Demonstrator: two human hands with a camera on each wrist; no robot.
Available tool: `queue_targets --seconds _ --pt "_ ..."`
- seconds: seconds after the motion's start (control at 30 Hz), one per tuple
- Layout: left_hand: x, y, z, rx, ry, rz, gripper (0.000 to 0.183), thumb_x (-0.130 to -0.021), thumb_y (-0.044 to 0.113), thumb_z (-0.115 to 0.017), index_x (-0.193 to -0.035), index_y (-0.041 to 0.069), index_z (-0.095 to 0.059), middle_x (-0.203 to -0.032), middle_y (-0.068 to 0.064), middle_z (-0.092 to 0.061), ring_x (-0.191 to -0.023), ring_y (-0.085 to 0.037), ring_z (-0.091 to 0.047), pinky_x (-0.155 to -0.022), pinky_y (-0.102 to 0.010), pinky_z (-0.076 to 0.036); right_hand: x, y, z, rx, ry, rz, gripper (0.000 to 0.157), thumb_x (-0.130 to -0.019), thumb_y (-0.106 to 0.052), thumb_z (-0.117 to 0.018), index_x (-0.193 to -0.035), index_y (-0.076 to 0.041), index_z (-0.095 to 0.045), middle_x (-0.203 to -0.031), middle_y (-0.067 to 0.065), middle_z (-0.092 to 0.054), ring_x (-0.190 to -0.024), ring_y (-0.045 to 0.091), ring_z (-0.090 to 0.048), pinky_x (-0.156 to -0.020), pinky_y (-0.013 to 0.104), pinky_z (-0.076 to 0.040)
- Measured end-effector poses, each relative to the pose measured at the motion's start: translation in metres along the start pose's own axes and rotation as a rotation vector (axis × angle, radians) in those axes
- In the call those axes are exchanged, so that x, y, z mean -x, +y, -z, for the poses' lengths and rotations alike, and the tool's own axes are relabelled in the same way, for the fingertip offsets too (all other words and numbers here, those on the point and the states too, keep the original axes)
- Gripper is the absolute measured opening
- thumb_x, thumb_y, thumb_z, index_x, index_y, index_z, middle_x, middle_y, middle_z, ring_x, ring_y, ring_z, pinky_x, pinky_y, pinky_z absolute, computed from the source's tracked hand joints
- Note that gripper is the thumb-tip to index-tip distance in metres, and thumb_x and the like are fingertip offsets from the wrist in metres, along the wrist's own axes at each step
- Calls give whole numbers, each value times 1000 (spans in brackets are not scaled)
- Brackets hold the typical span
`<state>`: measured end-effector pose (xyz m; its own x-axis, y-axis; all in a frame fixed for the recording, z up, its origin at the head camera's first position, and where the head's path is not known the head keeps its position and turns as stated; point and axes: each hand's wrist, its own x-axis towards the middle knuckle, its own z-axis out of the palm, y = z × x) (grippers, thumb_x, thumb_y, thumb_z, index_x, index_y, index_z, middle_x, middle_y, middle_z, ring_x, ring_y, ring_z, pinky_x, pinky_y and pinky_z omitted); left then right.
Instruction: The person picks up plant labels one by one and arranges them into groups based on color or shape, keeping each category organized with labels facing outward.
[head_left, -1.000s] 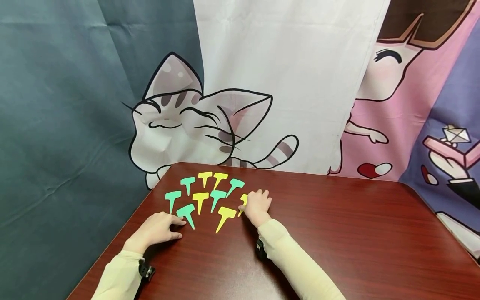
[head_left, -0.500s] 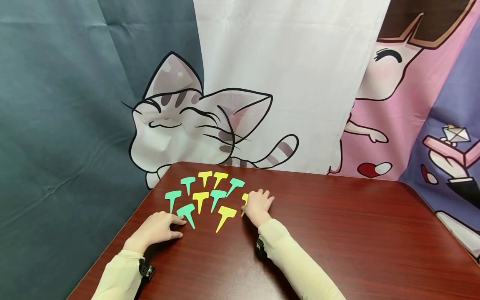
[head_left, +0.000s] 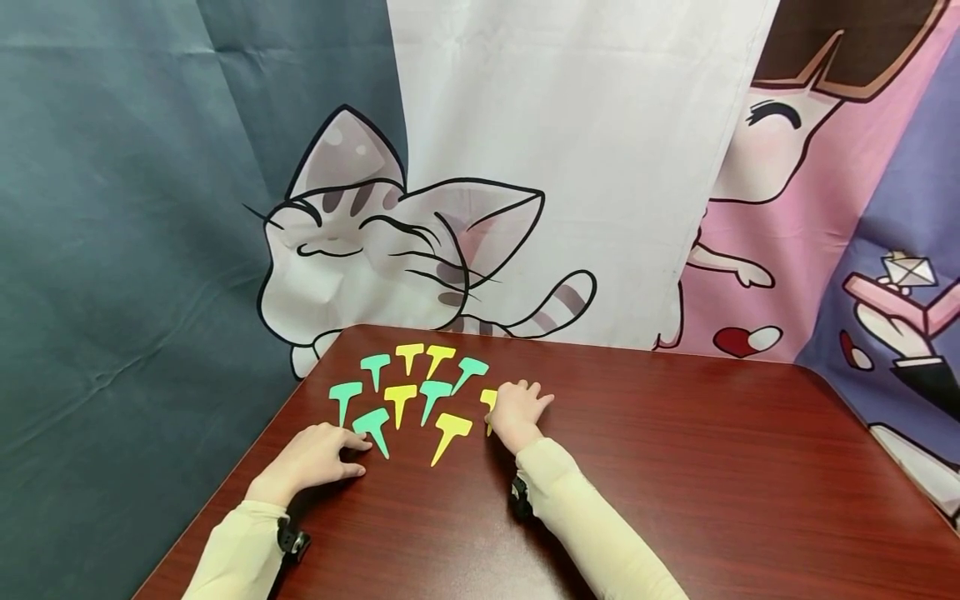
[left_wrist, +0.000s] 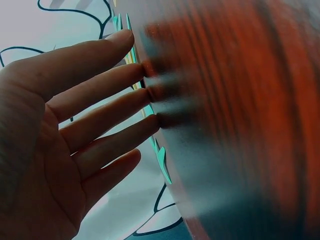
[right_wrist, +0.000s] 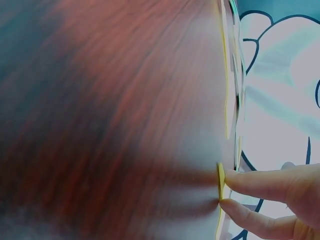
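My right hand (head_left: 517, 412) is at the right side of a group of T-shaped plant labels on the table. Its thumb and a finger pinch a yellow plant label (right_wrist: 221, 175), partly hidden behind the hand in the head view. The other fingers spread away to the right. My left hand (head_left: 318, 457) rests at the group's left front, fingers relaxed and holding nothing. Just beyond its fingertips lies a green plant label (head_left: 372, 427). Another yellow plant label (head_left: 452, 429) lies flat between the two hands.
Several more green and yellow labels, among them a green label (head_left: 345, 396) and a yellow label (head_left: 401, 396), lie in loose rows behind. The reddish-brown table (head_left: 675, 467) extends to the right. A printed cloth backdrop (head_left: 600, 125) hangs behind the table.
The yellow label at my right hand has turned slightly, its stem now pointing more straight toward me. My right fingers have spread a little to the right. My left hand stays put.
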<state>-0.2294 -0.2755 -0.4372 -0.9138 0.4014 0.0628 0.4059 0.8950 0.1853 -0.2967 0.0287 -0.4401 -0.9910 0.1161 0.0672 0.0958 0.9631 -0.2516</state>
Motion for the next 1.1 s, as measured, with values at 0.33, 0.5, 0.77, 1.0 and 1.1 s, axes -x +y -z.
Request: queue_targets --seconds 0.33,0.5,0.77,1.0,1.1 --pt "0 -1 0 2 1 16 34 -74 33 -79 -106 23 -75 -109 2 -71 -95 -18 -66 -77 -36 -52 -4 3 -3 -39 -37 -62 51 -70 -35 -81 -106 -3 -66 -114 19 -59 -121 41 -42 -101 70 -24" --pt "0 0 0 4 1 18 34 -74 32 -78 -106 23 -75 -110 2 -71 -95 -19 -66 -77 -36 -52 -5 3 -1 -49 -44 -69 51 -70 -34 -81 -108 -3 -65 -116 20 -58 -122 42 -41 -101 70 -23" --pt "0 0 0 3 4 11 34 -74 32 -79 -106 22 -75 -108 1 -71 -93 -18 -66 -76 -36 -52 -5 3 -1 -61 -60 -84 43 -72 -29 -77 -104 -4 -66 -118 22 -56 -123 43 -38 -99 74 -21" --pt "1 1 0 11 9 1 34 -74 32 -79 -106 22 -75 -109 0 -71 -94 -19 -66 -76 -37 -52 -3 5 0 -84 -57 -82 40 -74 -27 -74 -103 -1 -65 -116 24 -54 -121 44 -37 -97 76 -22" --pt "1 2 0 14 6 8 34 -74 33 -78 -106 23 -75 -109 1 -71 -94 -19 -66 -77 -37 -52 -2 5 0 -92 -62 -88 39 -76 -28 -73 -104 -1 -65 -117 25 -52 -122 45 -36 -96 77 -21"
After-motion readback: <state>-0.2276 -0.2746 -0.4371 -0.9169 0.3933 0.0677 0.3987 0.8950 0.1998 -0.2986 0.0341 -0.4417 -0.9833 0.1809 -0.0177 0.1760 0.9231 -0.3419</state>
